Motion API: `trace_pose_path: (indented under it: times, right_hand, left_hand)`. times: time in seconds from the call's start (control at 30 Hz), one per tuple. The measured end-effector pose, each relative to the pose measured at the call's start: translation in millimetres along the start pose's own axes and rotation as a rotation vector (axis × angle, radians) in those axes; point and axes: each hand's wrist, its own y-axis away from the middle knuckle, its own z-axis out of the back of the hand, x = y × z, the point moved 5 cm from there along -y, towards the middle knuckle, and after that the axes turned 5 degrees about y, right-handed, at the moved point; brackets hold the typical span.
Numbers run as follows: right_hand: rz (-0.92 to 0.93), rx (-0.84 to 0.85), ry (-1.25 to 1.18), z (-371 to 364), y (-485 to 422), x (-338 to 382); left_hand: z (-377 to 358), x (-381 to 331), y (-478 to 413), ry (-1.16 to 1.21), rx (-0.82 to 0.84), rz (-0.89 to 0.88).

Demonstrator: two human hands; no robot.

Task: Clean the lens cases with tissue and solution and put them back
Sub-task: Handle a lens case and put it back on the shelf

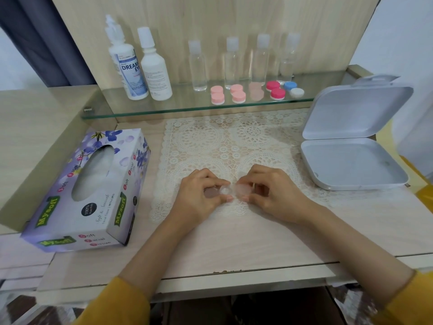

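Lace mat (210, 137): cream openwork of round medallions with a scalloped edge, flat on the pale wood-grain table (234, 242).
Lens case (232, 190): translucent plastic, two round wells joined side by side, held low over the near edge of the mat between both hands; I cannot tell whether it touches the mat.
Left grip (199, 195): bare hand, thumb and fingers curled, pinching the left well.
Pinkish disc (210, 193): small and round, showing under the left fingers; what it is I cannot tell.
Right grip (271, 193): bare hand, fingers curled, pinching the right well.
Tissue box (93, 184): glossy cardboard with a lilac flower print and an oval slot showing soft white tissue, left of the mat.
Glass shelf (187, 102): clear pane with a greenish edge, along the wooden back panel.
Solution bottles (140, 66): two opaque white plastic bottles, upright on the shelf's left end.
Clear bottles (198, 66): four slim cylinders with frosted caps.
Spare cases (239, 95): round screw caps in pale pink, magenta, blue and white, in front of the clear bottles.
White box (351, 165): smooth hinged plastic with rounded corners, lid standing open, right of the mat.
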Motion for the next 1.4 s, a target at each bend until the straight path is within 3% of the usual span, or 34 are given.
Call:
trace_pose_path:
  times: [0.1,0.23,0.43,0.6,0.8,1.0,1.2,1.4]
  right_hand:
    - [-0.004,0.034,-0.010,-1.0,0.1,-0.3]
    - [-0.118,-0.052,0.022,0.2,-1.3,2.3]
    - [-0.047,0.067,-0.060,-2.9,-3.0,3.5]
    - [-0.166,-0.045,-0.005,-2.9,1.4,-1.5]
    - [-0.129,0.114,-0.019,-2.5,-5.1,0.3]
    - [-0.218,-0.007,-0.008,-3.6,-2.4,-0.9]
    - [-0.155,0.062,-0.012,-2.8,-3.2,2.3]
    - [-0.213,-0.019,0.063,-7.0,-2.7,5.1]
  left_hand:
    - [0.4,0.9,0.2,0.009,-0.010,-0.001]
    - [0.1,1.1,1.6,0.000,-0.006,-0.010]
    - [-0.2,-0.1,1.6,0.013,0.001,0.003]
    - [-0.4,0.8,1.5,0.009,0.009,0.004]
    - [-1.0,2.0,1.3,0.009,0.011,0.025]
    - [0.1,2.1,1.7,-0.010,0.004,0.012]
    - [0.1,2.2,1.4,-0.011,-0.004,0.004]
    - [0.5,2.1,1.5,-0.011,-0.003,0.008]
